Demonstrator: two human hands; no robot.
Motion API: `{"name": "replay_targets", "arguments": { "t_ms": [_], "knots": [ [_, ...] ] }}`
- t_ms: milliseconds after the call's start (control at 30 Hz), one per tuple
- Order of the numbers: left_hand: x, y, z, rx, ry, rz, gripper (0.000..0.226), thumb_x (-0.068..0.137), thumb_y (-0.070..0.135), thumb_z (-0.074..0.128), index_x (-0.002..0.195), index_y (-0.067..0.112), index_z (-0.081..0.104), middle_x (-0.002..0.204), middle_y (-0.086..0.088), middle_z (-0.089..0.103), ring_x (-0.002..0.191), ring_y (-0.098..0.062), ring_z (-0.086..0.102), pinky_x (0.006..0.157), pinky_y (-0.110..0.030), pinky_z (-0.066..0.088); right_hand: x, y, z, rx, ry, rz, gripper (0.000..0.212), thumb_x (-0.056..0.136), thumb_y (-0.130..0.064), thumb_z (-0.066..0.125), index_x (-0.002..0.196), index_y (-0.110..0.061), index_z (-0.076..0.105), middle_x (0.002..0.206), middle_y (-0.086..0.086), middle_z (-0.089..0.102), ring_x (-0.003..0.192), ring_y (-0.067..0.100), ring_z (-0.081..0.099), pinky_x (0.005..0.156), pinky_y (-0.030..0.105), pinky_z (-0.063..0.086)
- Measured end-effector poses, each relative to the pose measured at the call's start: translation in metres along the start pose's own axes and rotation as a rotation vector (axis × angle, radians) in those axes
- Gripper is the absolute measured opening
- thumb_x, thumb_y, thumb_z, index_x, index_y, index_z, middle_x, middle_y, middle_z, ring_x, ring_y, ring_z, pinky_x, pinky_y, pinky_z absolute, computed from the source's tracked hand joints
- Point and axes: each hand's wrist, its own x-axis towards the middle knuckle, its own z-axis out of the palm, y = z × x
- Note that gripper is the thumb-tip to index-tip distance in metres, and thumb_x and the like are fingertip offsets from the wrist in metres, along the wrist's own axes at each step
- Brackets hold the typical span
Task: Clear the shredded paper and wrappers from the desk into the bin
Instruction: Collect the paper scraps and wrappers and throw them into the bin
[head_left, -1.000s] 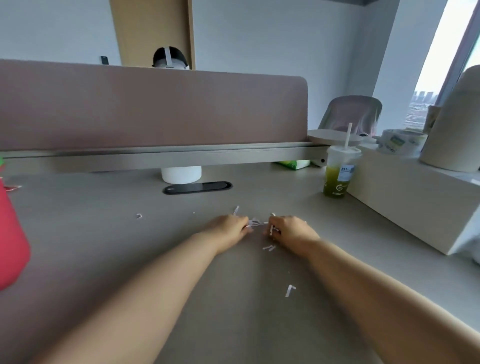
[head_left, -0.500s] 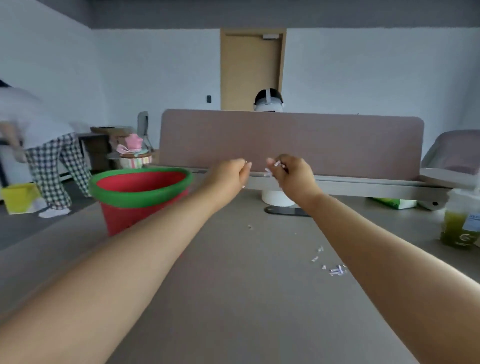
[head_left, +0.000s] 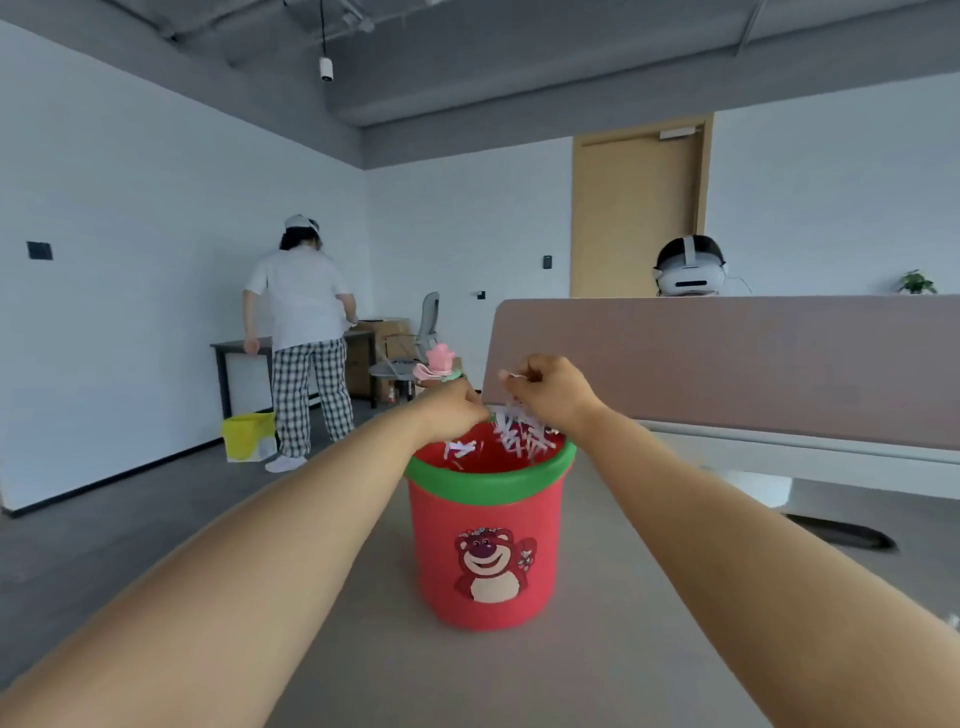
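Hands over bin: left hand curled narrow, contents indeterminate; right hand pinching shredded paper at the rim's 12 o'clock. Recommend releasing low over the centre.

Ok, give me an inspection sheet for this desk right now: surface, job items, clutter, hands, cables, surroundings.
Surface: grey desk, bare around the bin.
Job's things: red bin with green rim, upright on the desk; shredded paper falling into it, more strips inside.
Clutter: pink toy behind the bin.
Hands: left hand and right hand over the bin's mouth; right pinches a strip.
Cables: nothing seen; dark grommet slot at right.
Surroundings: desk divider, headset, another person, yellow bin on the floor.
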Motion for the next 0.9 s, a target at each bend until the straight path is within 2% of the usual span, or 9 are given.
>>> {"name": "replay_targets", "arguments": {
  "t_ms": [200,300,400,467,567,633,700,800,900],
  "knots": [
    [0.000,-0.008,0.005,-0.102,0.056,0.025,0.011,0.091,0.012,0.049,0.088,0.010,0.059,0.088,-0.011,0.066,0.075,-0.022,0.067,0.056,-0.022,0.048,-0.004,0.003,-0.001,0.039,-0.062,0.026,0.027,0.083,-0.005,0.055,0.063,-0.023,0.052,0.075,0.008,0.064,0.054,0.014,0.055,0.056,0.023,0.047],
    [-0.002,-0.011,0.010,-0.154,0.079,0.047,0.011,0.092,0.006,0.047,0.093,0.004,0.058,0.087,-0.012,0.062,0.057,-0.013,0.061,0.039,-0.011,0.041,-0.011,0.001,0.002,0.035,-0.174,0.020,0.031,0.083,0.006,0.047,0.069,-0.021,0.055,0.071,0.007,0.065,0.053,0.014,0.058,0.051,0.020,0.049],
    [-0.006,-0.013,0.007,-0.105,0.101,0.079,0.011,0.089,0.009,0.055,0.092,0.002,0.062,0.075,-0.005,0.063,0.049,-0.010,0.053,0.035,-0.006,0.034,-0.017,0.001,0.002,-0.048,-0.158,-0.040,0.028,0.076,0.005,0.059,0.061,-0.019,0.058,0.072,0.012,0.068,0.055,0.016,0.059,0.055,0.024,0.052],
    [-0.009,-0.013,0.005,-0.020,0.114,0.087,0.013,0.087,0.023,0.060,0.082,0.011,0.062,0.060,0.003,0.060,0.044,-0.009,0.050,0.039,-0.012,0.037,-0.018,0.002,0.002,-0.097,-0.126,-0.067,0.024,0.072,-0.005,0.072,0.057,-0.017,0.058,0.065,0.009,0.067,0.049,0.010,0.058,0.056,0.022,0.052],
    [-0.012,-0.012,0.002,0.059,0.143,0.077,0.035,0.092,0.039,0.047,0.070,0.016,0.061,0.050,0.003,0.055,0.039,-0.011,0.048,0.045,-0.021,0.038,-0.019,0.005,0.002,-0.135,-0.142,-0.067,0.023,0.078,-0.013,0.069,0.058,-0.014,0.057,0.055,0.000,0.061,0.035,-0.001,0.052,0.044,0.009,0.045],
    [-0.014,-0.010,0.001,0.092,0.147,0.084,0.041,0.094,0.039,0.042,0.074,0.011,0.064,0.051,0.002,0.052,0.041,-0.011,0.047,0.045,-0.023,0.035,-0.019,0.005,0.003,-0.214,-0.147,-0.093,0.007,0.077,-0.006,0.067,0.070,-0.007,0.067,0.066,0.005,0.067,0.052,0.009,0.061,0.055,0.017,0.051],
    [-0.016,-0.011,0.001,0.140,0.161,0.122,0.036,0.094,0.035,0.046,0.083,0.007,0.066,0.058,0.002,0.052,0.050,-0.011,0.047,0.048,-0.024,0.033,-0.020,0.005,0.002,-0.284,-0.134,-0.122,0.009,0.071,0.000,0.069,0.076,-0.007,0.068,0.077,0.007,0.067,0.072,0.020,0.059,0.069,0.027,0.050],
    [-0.017,-0.015,0.001,0.118,0.164,0.164,0.016,0.086,0.024,0.060,0.091,0.010,0.065,0.076,0.001,0.057,0.069,-0.015,0.053,0.057,-0.022,0.036,-0.021,0.005,0.001,-0.329,-0.124,-0.105,0.032,0.067,-0.001,0.073,0.057,-0.019,0.048,0.063,-0.006,0.049,0.071,0.020,0.049,0.055,0.023,0.040],
    [-0.017,-0.017,0.002,0.022,0.165,0.149,0.013,0.081,0.026,0.067,0.079,0.016,0.060,0.068,0.005,0.058,0.052,-0.010,0.056,0.050,-0.020,0.039,-0.020,0.006,0.000,-0.365,-0.164,-0.073,0.034,0.068,0.001,0.070,0.050,-0.022,0.053,0.061,-0.009,0.052,0.071,0.017,0.053,0.059,0.021,0.041]
  ]
}}
